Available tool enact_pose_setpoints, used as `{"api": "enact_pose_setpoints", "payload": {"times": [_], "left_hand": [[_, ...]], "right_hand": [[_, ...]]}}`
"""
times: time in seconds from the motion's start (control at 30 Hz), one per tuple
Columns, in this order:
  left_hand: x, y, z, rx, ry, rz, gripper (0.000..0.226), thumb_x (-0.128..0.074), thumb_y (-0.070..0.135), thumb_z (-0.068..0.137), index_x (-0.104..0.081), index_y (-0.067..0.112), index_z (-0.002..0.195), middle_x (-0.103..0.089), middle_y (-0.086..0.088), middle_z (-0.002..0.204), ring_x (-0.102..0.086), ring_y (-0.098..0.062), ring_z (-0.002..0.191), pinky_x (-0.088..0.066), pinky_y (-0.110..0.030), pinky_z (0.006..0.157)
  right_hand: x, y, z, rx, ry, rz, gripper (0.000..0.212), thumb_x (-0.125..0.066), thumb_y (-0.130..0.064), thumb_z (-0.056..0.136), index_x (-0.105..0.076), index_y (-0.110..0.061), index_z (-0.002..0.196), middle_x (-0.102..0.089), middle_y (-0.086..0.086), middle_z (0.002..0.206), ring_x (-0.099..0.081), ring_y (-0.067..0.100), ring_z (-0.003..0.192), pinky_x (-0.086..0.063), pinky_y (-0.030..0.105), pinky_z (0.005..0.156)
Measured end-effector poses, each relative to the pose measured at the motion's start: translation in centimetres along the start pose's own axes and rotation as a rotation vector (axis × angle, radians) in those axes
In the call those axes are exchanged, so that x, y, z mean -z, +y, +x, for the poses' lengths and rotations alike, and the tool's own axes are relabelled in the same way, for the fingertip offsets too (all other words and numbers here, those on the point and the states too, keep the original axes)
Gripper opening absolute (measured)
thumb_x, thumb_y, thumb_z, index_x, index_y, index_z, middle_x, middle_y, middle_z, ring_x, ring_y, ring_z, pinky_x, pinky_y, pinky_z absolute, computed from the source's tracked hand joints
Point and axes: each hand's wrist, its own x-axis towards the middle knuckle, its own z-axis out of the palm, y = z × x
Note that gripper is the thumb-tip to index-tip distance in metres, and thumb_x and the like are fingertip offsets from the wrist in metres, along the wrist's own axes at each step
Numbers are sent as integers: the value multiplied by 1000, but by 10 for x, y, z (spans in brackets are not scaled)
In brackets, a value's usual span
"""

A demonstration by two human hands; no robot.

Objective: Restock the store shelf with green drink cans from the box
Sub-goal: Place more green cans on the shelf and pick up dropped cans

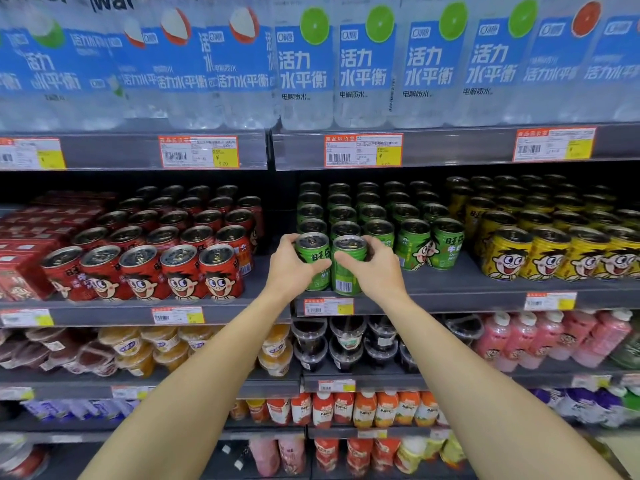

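Green cans [330,263] in both hands

Bright, even overhead store lighting fills the aisle, glinting off metal can tops [313,241] while shelf recesses fall dark. Wide-angle distortion bows the shelf edges [450,299]; frame margins and lower shelves blur.

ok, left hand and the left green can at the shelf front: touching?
Touching. The head view shows the left hand wrapped around the left green can: fingers over its top rim, thumb across the label, no gap visible.
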Motion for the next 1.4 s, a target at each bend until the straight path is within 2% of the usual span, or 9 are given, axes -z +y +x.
{"api": "enact_pose_setpoints", "payload": {"times": [0.4, 0.6, 0.67, 0.73, 0.83, 0.93, 1.03, 1.23, 1.4], "left_hand": [[-6, -12, 1, -1, -24, -26, 76, -82, 28, 76, -35, 17, 135, -47, 11, 118, -50, -9, 105, -41, -22, 84], [-5, -18, 0, 1, -86, 46, 75, -74, 41, 82, -32, 19, 140, -54, 7, 114, -55, -13, 107, -40, -25, 84], [-6, -22, -1, 36, -103, 146, 71, -67, 51, 84, -35, 15, 138, -58, 3, 114, -57, -20, 111, -44, -29, 84], [-8, -28, -5, 51, -131, 307, 66, -58, 58, 87, -39, 15, 134, -59, -2, 122, -55, -25, 115, -46, -38, 92], [-4, -40, -13, -22, -128, 645, 60, -46, 59, 92, -42, 15, 133, -52, -8, 136, -41, -30, 133, -33, -51, 108], [-1, -52, -19, -80, -134, 853, 68, -32, 62, 96, -36, 14, 145, -36, -8, 153, -23, -24, 145, -18, -53, 116], [-2, -60, -20, -79, -149, 912, 69, -23, 62, 97, -38, 16, 147, -29, -8, 157, -20, -22, 146, -16, -49, 117], [-7, -70, -28, -161, -9, 959, 65, -25, 59, 98, -48, 17, 142, -39, -8, 152, -29, -21, 143, -22, -43, 114], [-13, -77, -34, -217, 108, 981, 74, -17, 61, 91, -65, 14, 124, -59, -12, 134, -50, -26, 129, -34, -47, 101]], "right_hand": [[-1, 2, 0, -6, -15, 15, 93, -66, -73, 61, -49, -24, 138, -61, -3, 126, -50, 21, 126, -49, 47, 98], [1, 1, 1, 1, -19, 9, 81, -73, -58, 76, -45, -22, 143, -56, 1, 134, -44, 23, 132, -46, 47, 102], [2, 1, 1, -1, -25, 7, 79, -73, -57, 77, -45, -22, 142, -57, 1, 133, -45, 23, 131, -46, 46, 102], [2, 0, 0, 7, -34, 2, 78, -71, -61, 74, -47, -25, 139, -59, -2, 129, -49, 22, 127, -47, 46, 100], [2, 0, -2, 4, -42, -11, 79, -69, -65, 73, -46, -27, 138, -58, -2, 129, -49, 21, 126, -47, 46, 101], [3, -1, -3, 6, -44, -27, 79, -68, -64, 76, -44, -26, 140, -55, 0, 134, -47, 22, 129, -45, 46, 103], [3, -3, -6, 37, -13, -74, 77, -66, -62, 80, -43, -22, 142, -49, 1, 141, -42, 22, 132, -41, 44, 106], [-1, -4, -17, 63, 34, -163, 83, -68, -55, 83, -33, -19, 148, -40, 2, 149, -39, 24, 136, -41, 45, 105], [0, -4, -20, 55, 21, -153, 83, -74, -45, 82, -30, -22, 149, -41, 2, 148, -41, 24, 135, -40, 43, 103]]}}
